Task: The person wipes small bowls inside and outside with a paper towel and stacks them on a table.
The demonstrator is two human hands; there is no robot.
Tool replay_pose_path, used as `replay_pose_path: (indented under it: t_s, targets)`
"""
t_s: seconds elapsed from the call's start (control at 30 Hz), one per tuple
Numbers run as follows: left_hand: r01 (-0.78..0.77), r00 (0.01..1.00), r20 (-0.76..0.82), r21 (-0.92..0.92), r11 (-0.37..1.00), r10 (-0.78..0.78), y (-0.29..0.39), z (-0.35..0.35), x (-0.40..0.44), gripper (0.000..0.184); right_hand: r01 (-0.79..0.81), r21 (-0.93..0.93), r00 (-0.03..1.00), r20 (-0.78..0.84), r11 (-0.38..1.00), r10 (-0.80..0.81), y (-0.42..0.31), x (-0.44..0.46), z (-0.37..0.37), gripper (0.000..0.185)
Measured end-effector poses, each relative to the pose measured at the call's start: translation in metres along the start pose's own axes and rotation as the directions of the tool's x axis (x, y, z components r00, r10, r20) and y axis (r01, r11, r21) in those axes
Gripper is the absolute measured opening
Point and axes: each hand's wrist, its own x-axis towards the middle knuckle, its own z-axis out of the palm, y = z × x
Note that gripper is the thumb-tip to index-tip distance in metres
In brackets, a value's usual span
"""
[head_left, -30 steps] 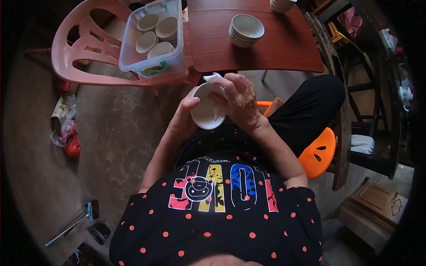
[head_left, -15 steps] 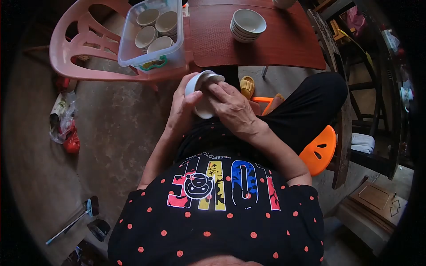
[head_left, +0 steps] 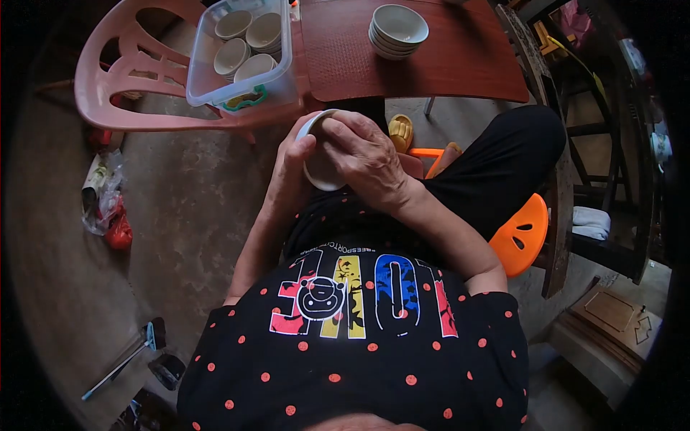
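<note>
In front of my lap, a white bowl is tipped on its side with its mouth facing right. My left hand is closed around its outer side, the thumb over the near rim. My right hand reaches into the mouth with bent fingers pressed against the inside. The fingertips are hidden, and whatever they may pinch cannot be made out. Beyond the hands, a stack of white bowls stands on the red-brown table. More bowls sit in stacks inside a clear plastic bin at the upper left.
A pink plastic chair stands at the left, with the bin over its seat. An orange stool shows beside my right leg. Bags and a long-handled tool lie on the floor at left. Dark wooden frames stand at right.
My right hand has moved deeper over the bowl's mouth, its fingers more curled. A pale bit visible by its fingers before is now hidden. The view has shifted slightly.
</note>
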Motion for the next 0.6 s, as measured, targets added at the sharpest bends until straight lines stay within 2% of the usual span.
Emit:
replay_pose_path:
  t_s: [0.07,0.1,0.17,0.2,0.27,0.3,0.4,0.43,0.5,0.53,0.6]
  targets:
    - [-0.095,0.995,0.034,0.136,0.986,0.091,0.006,-0.005,0.001,0.064,-0.007,0.073,1.0,0.017,0.997,0.006,0.001,-0.004,0.005,0.026]
    - [-0.093,0.995,0.033,0.139,0.986,0.089,0.009,-0.004,0.001,0.064,-0.009,0.075,1.0,0.016,0.997,0.008,0.0,-0.004,0.006,0.026]
    - [-0.09,0.996,0.019,0.147,0.985,0.088,0.013,0.0,-0.001,0.063,-0.214,0.269,0.974,0.127,0.939,0.186,-0.005,-0.008,0.007,0.026]
    - [-0.079,0.997,0.018,0.151,0.985,0.077,0.011,0.0,-0.001,0.063,-0.225,0.272,0.972,0.129,0.936,0.196,-0.005,-0.009,0.008,0.026]
    - [-0.074,0.997,-0.018,0.257,0.964,0.082,0.007,0.0,-0.002,0.063,-0.329,0.293,0.923,0.299,0.898,0.24,-0.005,-0.009,0.01,0.022]
    - [-0.069,0.996,-0.031,0.25,0.966,0.079,0.003,-0.001,-0.004,0.063,-0.328,0.247,0.912,0.334,0.912,0.238,-0.005,-0.007,0.007,0.017]
    - [-0.12,0.992,0.002,0.29,0.949,0.124,-0.004,-0.008,0.007,0.064,-0.182,0.089,0.935,0.324,0.979,0.144,-0.002,0.0,-0.001,0.021]
    - [-0.097,0.995,0.005,0.237,0.967,0.098,-0.006,-0.009,0.006,0.064,-0.181,0.086,0.936,0.321,0.98,0.145,0.001,0.001,-0.001,0.021]
    - [-0.048,0.999,0.008,0.113,0.992,0.048,-0.003,-0.006,0.001,0.063,-0.233,0.258,0.952,0.257,0.938,0.166,0.003,0.003,-0.004,0.019]
    - [0.025,1.0,0.008,-0.011,1.0,-0.025,-0.005,-0.01,-0.002,0.062,-0.223,0.202,0.954,0.247,0.954,0.171,0.003,0.006,-0.01,0.02]
    - [0.138,0.99,0.018,-0.274,0.952,-0.138,-0.007,-0.016,-0.003,0.062,-0.141,0.254,0.988,0.092,0.957,0.121,0.003,0.01,-0.018,0.019]
